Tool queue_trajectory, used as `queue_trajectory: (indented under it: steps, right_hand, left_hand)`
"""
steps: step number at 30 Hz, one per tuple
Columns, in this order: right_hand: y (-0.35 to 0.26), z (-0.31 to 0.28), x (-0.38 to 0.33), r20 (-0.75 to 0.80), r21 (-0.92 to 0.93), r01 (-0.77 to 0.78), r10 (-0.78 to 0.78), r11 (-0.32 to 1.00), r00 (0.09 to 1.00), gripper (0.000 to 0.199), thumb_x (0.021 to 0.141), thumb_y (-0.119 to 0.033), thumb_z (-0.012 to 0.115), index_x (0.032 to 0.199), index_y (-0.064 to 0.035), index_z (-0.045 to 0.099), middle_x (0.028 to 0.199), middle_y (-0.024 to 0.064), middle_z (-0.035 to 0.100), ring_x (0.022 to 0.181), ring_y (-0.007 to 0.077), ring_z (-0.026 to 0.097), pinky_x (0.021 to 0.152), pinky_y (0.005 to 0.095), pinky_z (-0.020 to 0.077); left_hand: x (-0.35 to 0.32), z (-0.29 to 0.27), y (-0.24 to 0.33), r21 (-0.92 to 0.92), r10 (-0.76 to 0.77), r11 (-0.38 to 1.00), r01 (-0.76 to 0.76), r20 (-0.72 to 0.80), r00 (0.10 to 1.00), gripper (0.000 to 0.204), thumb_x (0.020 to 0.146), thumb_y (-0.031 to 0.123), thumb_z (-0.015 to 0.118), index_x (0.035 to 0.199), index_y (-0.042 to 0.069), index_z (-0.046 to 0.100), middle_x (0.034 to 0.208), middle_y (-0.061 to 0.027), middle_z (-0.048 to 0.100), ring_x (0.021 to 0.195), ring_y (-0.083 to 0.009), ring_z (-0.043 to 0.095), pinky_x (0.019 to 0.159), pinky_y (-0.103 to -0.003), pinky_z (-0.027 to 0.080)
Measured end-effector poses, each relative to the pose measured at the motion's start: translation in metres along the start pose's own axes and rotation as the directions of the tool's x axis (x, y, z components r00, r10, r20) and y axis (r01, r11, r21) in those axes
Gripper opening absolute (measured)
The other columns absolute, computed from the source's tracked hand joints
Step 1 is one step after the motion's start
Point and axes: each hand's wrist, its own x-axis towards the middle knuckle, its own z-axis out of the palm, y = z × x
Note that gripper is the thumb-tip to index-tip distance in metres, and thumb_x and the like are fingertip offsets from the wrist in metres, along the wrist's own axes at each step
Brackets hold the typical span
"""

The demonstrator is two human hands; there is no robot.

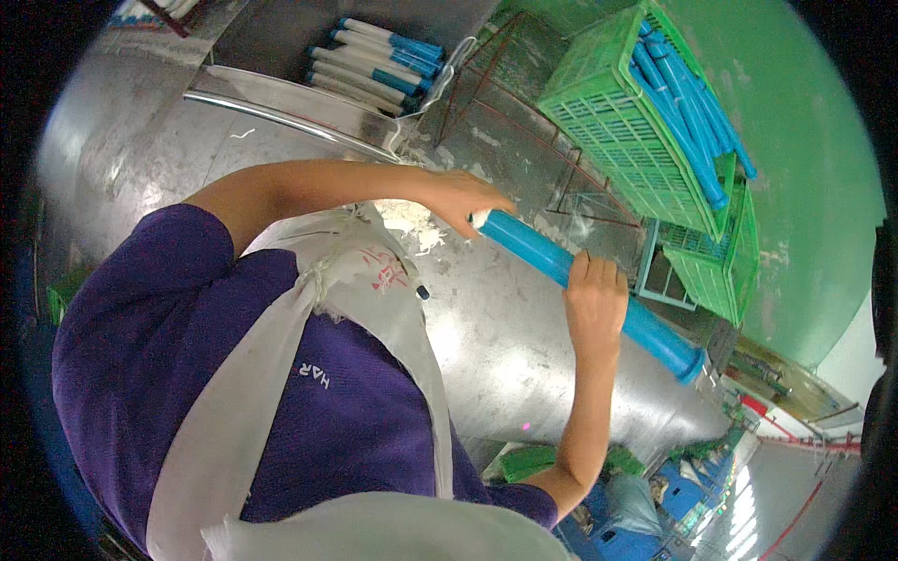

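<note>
The blue tube (655, 335) is located right of the worker's torso, over the metal table (524, 346). It is held on a slant, with its white end (480, 218) at the far left and its flared end (690, 365) at the near right. Whether the tube touches the table cannot be told from this angle.

Left hand (465, 200): positioned at the white end, thumb and fingers on either side of it, pinching the tip. Right hand (597, 292): closed over the middle of the tube from above, knuckles bent (the underside of this grip is hidden). The hands are apart, with a bare length of tube between them.

Pale scraps (412, 222) lie on the table near the left hand. At the far left, a metal bin (267, 42) contains a row of white-and-blue sticks (379, 67) laid side by side. At the far right, a green crate (599, 136) stands tilted in view and contains blue tubes (687, 98); a lower crate (716, 266) is visible just beneath it, beside a light-blue frame (666, 297). Behind both crates is a green wall (795, 252).

The worker wears a purple shirt (365, 402) and a white apron (220, 411). Blue containers (687, 491) are located at the near right, beyond the right forearm.
</note>
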Motion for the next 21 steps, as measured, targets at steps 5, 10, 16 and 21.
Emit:
queue_trajectory:
  steps: [5, 10, 16, 21]
  right_hand:
    - [-0.031, 0.021, -0.065, 0.216, 0.02, -0.383, 0.37, 0.923, 0.903, 0.042, 0.058, -0.02, 0.079, 0.088, -0.0072, 0.052, 0.077, 0.0058, 0.056, 0.075, 0.0222, 0.058, 0.066, 0.0323, 0.0497]
    - [-0.104, 0.036, -0.071, 0.209, 0.155, -0.705, 0.675, 0.692, 0.708, 0.048, 0.063, -0.026, 0.076, 0.099, -0.0021, 0.054, 0.082, 0.0087, 0.056, 0.074, 0.0246, 0.058, 0.063, 0.0351, 0.0518]
    - [-0.156, 0.039, -0.04, 0.726, 0.557, -0.473, 0.124, -0.682, 0.676, 0.048, 0.066, -0.028, 0.073, 0.097, 0.003, 0.054, 0.075, 0.0139, 0.059, 0.062, 0.0218, 0.059, 0.053, 0.0307, 0.0491]
    - [-0.142, 0.048, -0.023, 0.686, 0.581, -0.393, 0.169, -0.713, 0.708, 0.044, 0.069, -0.029, 0.071, 0.094, 0.0026, 0.053, 0.071, 0.0126, 0.06, 0.057, 0.0219, 0.059, 0.051, 0.0342, 0.0475]
  left_hand:
    - [-0.023, 0.038, -0.067, 0.138, -0.351, 0.93, 0.342, 0.046, 0.935, 0.081, 0.073, 0.036, 0.071, 0.138, 0.009, 0.031, 0.127, -0.0219, 0.044, 0.115, -0.038, 0.044, 0.091, -0.045, 0.039]
    - [0.013, 0.034, 0.001, -0.97, -0.599, 0.099, 0.222, 0.12, 0.792, 0.091, 0.076, 0.044, 0.071, 0.142, 0.011, 0.019, 0.137, -0.0213, 0.034, 0.125, -0.0349, 0.036, 0.106, -0.05, 0.028]
    - [0.074, -0.025, 0.056, -0.983, -0.735, 0.019, -0.184, -0.138, 0.664, 0.072, 0.067, -0.002, 0.073, 0.128, 0.013, 0.038, 0.097, -0.0124, 0.057, 0.067, -0.0213, 0.063, 0.054, -0.035, 0.053]
    - [0.081, -0.033, 0.059, -0.927, -0.691, 0.27, -0.259, -0.374, 0.619, 0.092, 0.067, 0.004, 0.077, 0.138, 0.013, 0.02, 0.105, -0.016, 0.055, 0.087, -0.0245, 0.061, 0.067, -0.037, 0.054]
